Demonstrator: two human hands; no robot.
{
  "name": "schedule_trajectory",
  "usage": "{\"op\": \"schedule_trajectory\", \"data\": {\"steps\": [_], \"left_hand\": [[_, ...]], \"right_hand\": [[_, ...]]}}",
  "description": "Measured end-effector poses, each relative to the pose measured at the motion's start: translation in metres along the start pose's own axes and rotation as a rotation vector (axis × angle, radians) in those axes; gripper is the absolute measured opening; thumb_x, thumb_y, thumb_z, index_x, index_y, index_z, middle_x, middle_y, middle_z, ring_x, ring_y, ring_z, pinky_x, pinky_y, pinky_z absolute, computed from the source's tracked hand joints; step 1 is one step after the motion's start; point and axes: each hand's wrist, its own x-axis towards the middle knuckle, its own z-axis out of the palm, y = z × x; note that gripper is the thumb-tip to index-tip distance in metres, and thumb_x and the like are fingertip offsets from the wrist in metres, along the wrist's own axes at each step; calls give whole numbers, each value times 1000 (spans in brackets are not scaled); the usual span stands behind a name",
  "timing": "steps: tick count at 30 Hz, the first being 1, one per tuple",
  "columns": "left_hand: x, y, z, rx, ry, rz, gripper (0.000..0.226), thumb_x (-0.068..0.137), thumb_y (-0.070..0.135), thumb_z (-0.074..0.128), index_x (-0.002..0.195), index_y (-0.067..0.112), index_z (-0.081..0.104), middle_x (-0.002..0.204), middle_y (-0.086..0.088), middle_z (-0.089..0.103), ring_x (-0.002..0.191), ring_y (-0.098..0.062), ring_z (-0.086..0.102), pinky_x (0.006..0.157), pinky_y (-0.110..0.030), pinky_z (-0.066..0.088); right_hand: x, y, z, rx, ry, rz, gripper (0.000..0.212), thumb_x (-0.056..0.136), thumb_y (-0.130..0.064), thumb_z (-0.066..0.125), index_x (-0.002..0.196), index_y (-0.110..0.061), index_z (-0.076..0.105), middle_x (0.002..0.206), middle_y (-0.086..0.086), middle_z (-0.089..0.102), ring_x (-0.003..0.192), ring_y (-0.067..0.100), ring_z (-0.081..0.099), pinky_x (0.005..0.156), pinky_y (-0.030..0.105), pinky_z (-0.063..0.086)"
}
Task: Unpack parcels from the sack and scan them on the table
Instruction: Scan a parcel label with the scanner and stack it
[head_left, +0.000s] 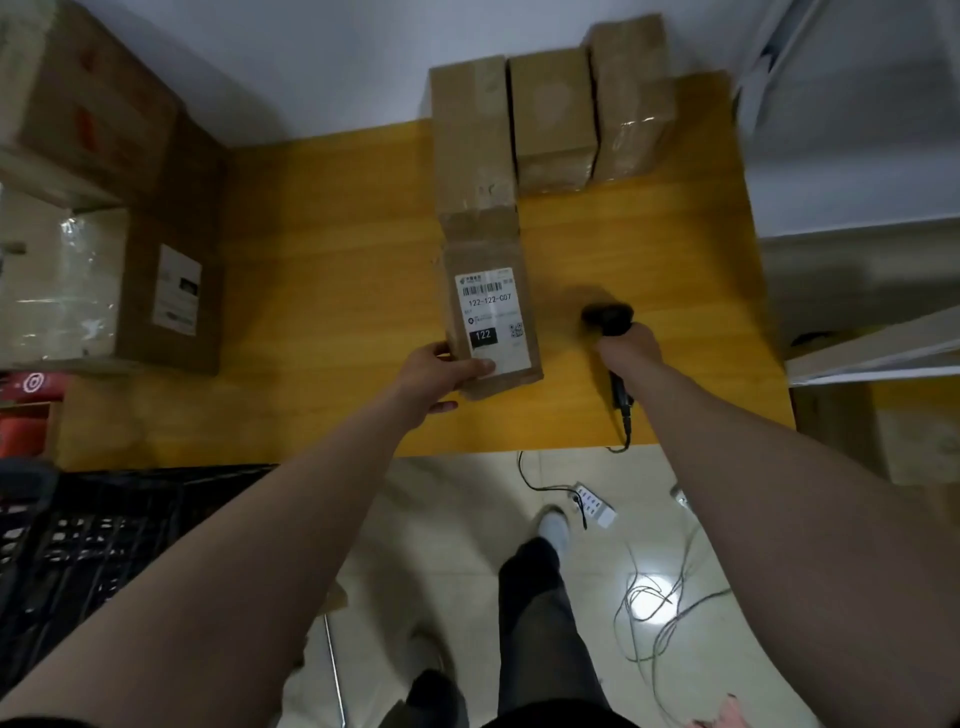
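A brown cardboard parcel (488, 306) with a white shipping label facing up lies on the yellow wooden table (332, 291). My left hand (436, 371) grips its near left corner, thumb on the label. My right hand (631, 345) holds a black handheld barcode scanner (608, 317) just right of the parcel, with its head over the table. The scanner's cable runs off the table's front edge. The sack is not clearly in view.
Three more cardboard parcels (553, 114) stand in a row at the table's far edge. Stacked boxes (171, 291) sit to the left. A black plastic crate (104, 540) is at lower left. A power strip (595, 504) and loose cables lie on the tiled floor.
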Motion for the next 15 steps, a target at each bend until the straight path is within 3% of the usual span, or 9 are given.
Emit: {"op": "schedule_trajectory", "data": {"steps": [3,5,7,8,10,12,14,15], "left_hand": [[-5,-4,0,-22,-4,10,65,80,35,88,137,23,60,123,4,71,107,-15,69,74,-35,56],[-13,-7,-3,-30,-9,20,62,80,35,88,135,23,61,121,5,72,106,-15,69,74,-35,56],[-24,-12,-8,-33,-12,33,59,80,36,88,132,24,62,118,5,73,105,-15,70,76,-36,56],[-31,-16,-12,-38,-12,39,58,80,36,87,131,25,62,117,5,73,104,-15,70,76,-36,57],[-46,-26,-21,-39,-29,52,53,82,38,85,128,24,63,117,3,73,105,-16,70,76,-36,57],[-62,-37,-33,-34,-75,77,44,85,41,82,123,25,65,118,3,73,105,-17,70,78,-37,59],[-83,-52,-47,-35,-117,113,38,87,41,81,119,27,67,117,4,74,104,-17,71,84,-39,60],[-95,-61,-55,-32,-133,137,38,86,41,81,119,28,67,116,5,74,104,-17,71,86,-40,61]], "right_hand": [[-4,6,7,27,-5,-10,41,95,-8,58,135,-10,48,98,8,57,79,24,55,58,35,42],[-13,5,10,47,31,5,54,95,-8,57,146,-10,41,126,15,58,106,32,57,77,41,50],[-31,1,11,-30,101,36,60,97,-14,57,152,-11,33,151,15,43,134,38,42,102,45,44],[-42,0,11,-68,131,53,59,98,-17,57,152,-11,33,156,14,37,140,39,33,105,45,39],[-68,0,12,-141,166,1,50,96,-20,56,144,-11,43,151,14,39,136,40,33,103,45,36],[-98,-6,15,-190,111,-177,29,96,-20,51,120,-9,63,121,15,60,112,35,52,97,42,39],[-140,-15,24,-131,-5,-347,32,100,-24,49,107,-3,72,95,17,70,84,28,59,85,41,47],[-165,-21,28,-79,-69,-405,34,100,-27,50,109,-3,72,98,18,72,80,26,60,76,38,47]]}}
